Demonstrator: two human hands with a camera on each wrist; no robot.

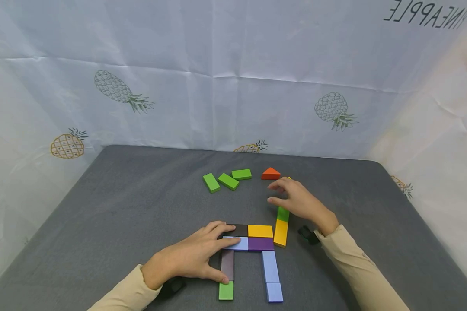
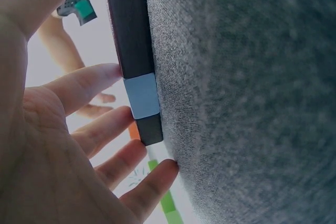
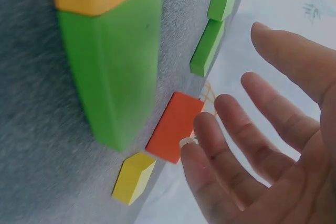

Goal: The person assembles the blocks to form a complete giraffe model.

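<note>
My left hand (image 1: 196,252) lies spread at the left side of a flat block figure, fingertips on the black block (image 1: 240,230) and light blue block (image 1: 237,246). Its thumb reaches the green block (image 1: 226,292) below a mauve-grey block (image 1: 227,264). In the left wrist view the fingers touch the blocks' side edges. A yellow block (image 1: 260,231) and a purple block (image 1: 261,244) continue the two rows rightward. My right hand (image 1: 297,201), fingers loosely bent and holding nothing, hovers over a slanted strip with a green block (image 1: 283,214) and a yellow block (image 1: 281,233).
Farther back lie a red triangular block (image 1: 270,174) and several green blocks (image 1: 228,181). The right wrist view shows a small yellow block (image 3: 134,178) beyond the strip. Two light blue blocks (image 1: 270,268) run toward me on the right. A pineapple-print curtain (image 1: 218,108) borders the grey table (image 1: 120,207).
</note>
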